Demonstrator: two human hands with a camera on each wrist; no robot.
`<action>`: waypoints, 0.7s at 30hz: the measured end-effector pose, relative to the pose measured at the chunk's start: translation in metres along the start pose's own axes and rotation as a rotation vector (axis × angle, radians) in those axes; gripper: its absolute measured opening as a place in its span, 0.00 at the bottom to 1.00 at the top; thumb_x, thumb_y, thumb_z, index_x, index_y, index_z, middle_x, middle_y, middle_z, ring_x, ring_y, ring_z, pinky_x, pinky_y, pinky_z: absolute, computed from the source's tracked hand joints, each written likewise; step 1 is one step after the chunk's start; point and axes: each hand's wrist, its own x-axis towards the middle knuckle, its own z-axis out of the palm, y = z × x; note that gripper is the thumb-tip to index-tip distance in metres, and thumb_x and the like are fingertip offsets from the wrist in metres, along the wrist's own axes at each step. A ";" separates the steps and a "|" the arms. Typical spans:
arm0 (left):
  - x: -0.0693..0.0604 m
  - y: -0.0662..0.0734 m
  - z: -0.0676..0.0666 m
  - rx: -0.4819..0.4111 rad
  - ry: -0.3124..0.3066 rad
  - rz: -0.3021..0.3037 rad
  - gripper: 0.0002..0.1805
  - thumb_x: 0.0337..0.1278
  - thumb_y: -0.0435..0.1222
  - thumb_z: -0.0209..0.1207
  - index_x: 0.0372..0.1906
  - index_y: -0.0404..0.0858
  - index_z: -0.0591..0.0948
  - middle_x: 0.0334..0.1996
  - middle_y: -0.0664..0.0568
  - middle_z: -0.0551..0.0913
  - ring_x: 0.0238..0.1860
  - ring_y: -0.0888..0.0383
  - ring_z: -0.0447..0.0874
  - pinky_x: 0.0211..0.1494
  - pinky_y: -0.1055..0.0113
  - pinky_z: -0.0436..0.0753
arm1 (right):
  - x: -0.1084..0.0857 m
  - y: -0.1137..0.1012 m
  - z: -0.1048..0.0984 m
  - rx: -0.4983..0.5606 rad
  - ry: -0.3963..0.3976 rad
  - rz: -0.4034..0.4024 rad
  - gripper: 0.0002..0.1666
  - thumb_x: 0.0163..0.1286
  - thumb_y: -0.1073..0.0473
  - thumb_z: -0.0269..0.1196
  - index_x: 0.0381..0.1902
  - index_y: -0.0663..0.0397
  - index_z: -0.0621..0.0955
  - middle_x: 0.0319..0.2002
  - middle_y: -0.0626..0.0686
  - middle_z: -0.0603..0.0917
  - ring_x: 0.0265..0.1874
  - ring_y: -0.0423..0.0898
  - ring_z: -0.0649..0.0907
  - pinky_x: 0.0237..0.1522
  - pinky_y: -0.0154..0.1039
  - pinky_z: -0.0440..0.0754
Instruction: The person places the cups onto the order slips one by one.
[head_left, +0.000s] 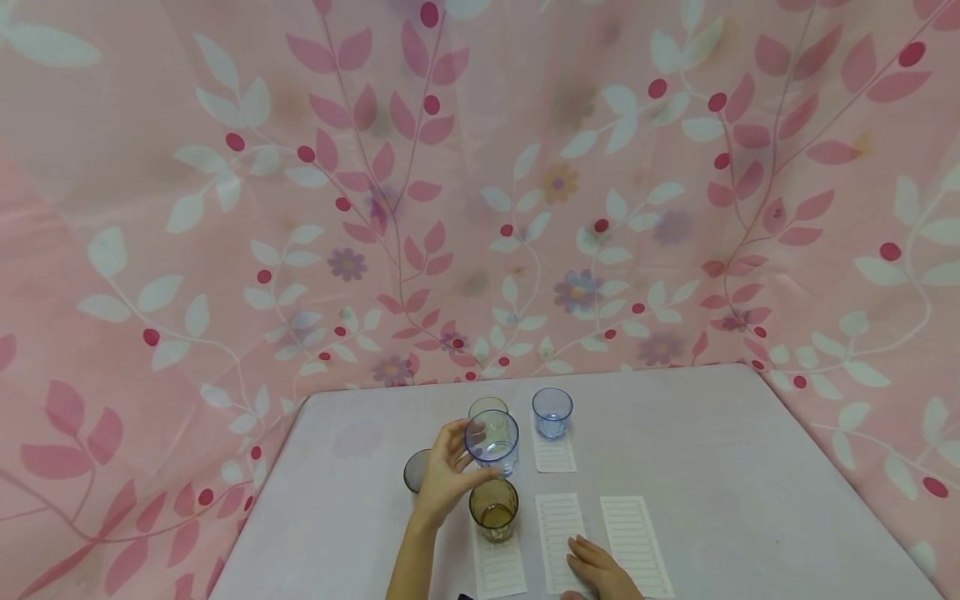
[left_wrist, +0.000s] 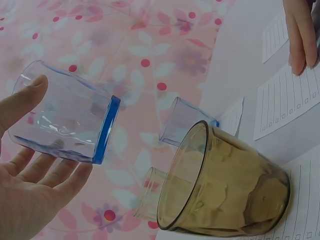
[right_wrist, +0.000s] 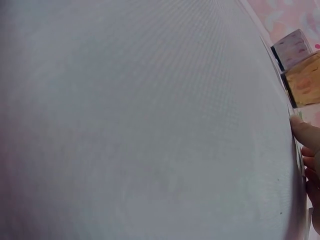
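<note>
My left hand (head_left: 447, 477) grips a clear, blue-tinted glass (left_wrist: 65, 112) by its sides, thumb on one side and fingers on the other. In the left wrist view the glass is lifted, apart from the other glasses. Just nearer me in the head view, an amber glass (head_left: 494, 521) stands upright on a printed paper slip (head_left: 500, 571). My right hand (head_left: 602, 572) lies at the front over another lined slip (head_left: 562, 525), fingers extended and holding nothing visible. In the right wrist view only part of the right hand (right_wrist: 311, 150) shows, at the right edge.
A second blue glass (head_left: 552, 417) stands on a slip (head_left: 555, 457) farther back. A pale greenish glass (head_left: 486, 403) is partly hidden behind the held one. Beside my left wrist is a dark grey glass (head_left: 415, 472). Another slip (head_left: 636, 542) lies at right; flowered cloth (head_left: 480, 208) hangs behind the table.
</note>
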 end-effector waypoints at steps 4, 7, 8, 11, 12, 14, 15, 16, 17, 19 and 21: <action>0.001 -0.001 0.007 0.011 -0.018 -0.018 0.42 0.36 0.27 0.73 0.61 0.29 0.65 0.60 0.36 0.72 0.65 0.39 0.65 0.66 0.47 0.65 | -0.001 0.000 0.000 0.015 -0.016 0.020 0.27 0.52 0.46 0.71 0.35 0.68 0.85 0.44 0.62 0.84 0.49 0.47 0.81 0.40 0.38 0.83; 0.002 -0.003 0.013 0.013 -0.037 -0.021 0.42 0.36 0.29 0.73 0.61 0.32 0.65 0.60 0.35 0.71 0.64 0.39 0.66 0.65 0.47 0.67 | -0.003 0.002 0.003 0.036 0.017 0.015 0.24 0.52 0.49 0.71 0.34 0.67 0.85 0.45 0.59 0.84 0.56 0.37 0.75 0.47 0.28 0.78; 0.003 -0.004 0.015 0.008 -0.046 -0.018 0.43 0.36 0.29 0.73 0.62 0.32 0.64 0.60 0.34 0.71 0.64 0.38 0.66 0.64 0.47 0.67 | -0.003 0.003 0.003 0.050 0.020 0.002 0.24 0.53 0.50 0.71 0.37 0.67 0.84 0.49 0.58 0.82 0.59 0.34 0.72 0.51 0.25 0.73; 0.004 -0.006 0.020 -0.021 -0.075 -0.017 0.45 0.37 0.28 0.73 0.64 0.32 0.62 0.60 0.31 0.69 0.63 0.38 0.67 0.63 0.49 0.70 | -0.004 0.004 0.005 0.067 0.031 0.005 0.23 0.53 0.51 0.71 0.37 0.67 0.84 0.50 0.57 0.82 0.61 0.29 0.65 0.54 0.20 0.65; 0.005 -0.007 0.021 -0.030 -0.084 -0.016 0.45 0.38 0.27 0.72 0.65 0.32 0.61 0.60 0.30 0.69 0.63 0.37 0.67 0.62 0.50 0.71 | -0.004 0.004 0.005 0.067 0.022 0.009 0.23 0.54 0.50 0.70 0.37 0.67 0.84 0.49 0.58 0.82 0.61 0.31 0.67 0.53 0.21 0.68; 0.005 -0.008 0.024 -0.034 -0.096 -0.010 0.47 0.38 0.27 0.72 0.66 0.32 0.60 0.60 0.29 0.68 0.63 0.37 0.67 0.61 0.51 0.73 | -0.004 0.003 0.004 0.057 -0.002 0.021 0.24 0.54 0.50 0.70 0.37 0.68 0.84 0.49 0.60 0.82 0.58 0.36 0.73 0.50 0.26 0.75; 0.006 -0.009 0.025 -0.031 -0.099 -0.008 0.47 0.38 0.27 0.72 0.67 0.33 0.60 0.60 0.29 0.68 0.63 0.36 0.67 0.60 0.51 0.73 | -0.004 0.002 0.004 0.045 -0.010 0.041 0.24 0.53 0.50 0.71 0.35 0.68 0.84 0.45 0.61 0.84 0.55 0.39 0.76 0.46 0.29 0.78; 0.006 -0.010 0.027 -0.033 -0.102 -0.006 0.47 0.39 0.26 0.72 0.67 0.33 0.60 0.60 0.29 0.68 0.63 0.36 0.66 0.60 0.51 0.74 | -0.003 0.001 0.003 0.038 -0.026 0.048 0.24 0.53 0.50 0.71 0.35 0.68 0.84 0.44 0.61 0.84 0.52 0.42 0.79 0.44 0.32 0.81; 0.006 -0.010 0.028 -0.033 -0.105 -0.006 0.47 0.39 0.26 0.71 0.68 0.34 0.60 0.60 0.28 0.67 0.63 0.36 0.66 0.60 0.50 0.74 | -0.003 0.000 0.002 0.033 -0.041 0.056 0.24 0.53 0.50 0.71 0.35 0.68 0.84 0.44 0.62 0.84 0.50 0.45 0.81 0.42 0.34 0.82; 0.007 -0.011 0.030 -0.028 -0.108 -0.005 0.47 0.40 0.26 0.71 0.68 0.35 0.61 0.60 0.28 0.66 0.63 0.36 0.66 0.60 0.49 0.74 | -0.001 -0.002 0.000 0.030 -0.057 0.068 0.24 0.52 0.51 0.71 0.35 0.68 0.84 0.43 0.62 0.84 0.46 0.50 0.83 0.40 0.38 0.84; 0.007 -0.011 0.032 -0.027 -0.114 -0.009 0.47 0.39 0.25 0.70 0.69 0.36 0.60 0.60 0.28 0.66 0.63 0.36 0.65 0.60 0.48 0.72 | 0.000 -0.004 -0.001 0.029 -0.063 0.076 0.24 0.51 0.51 0.72 0.36 0.68 0.84 0.43 0.62 0.84 0.45 0.51 0.83 0.40 0.39 0.84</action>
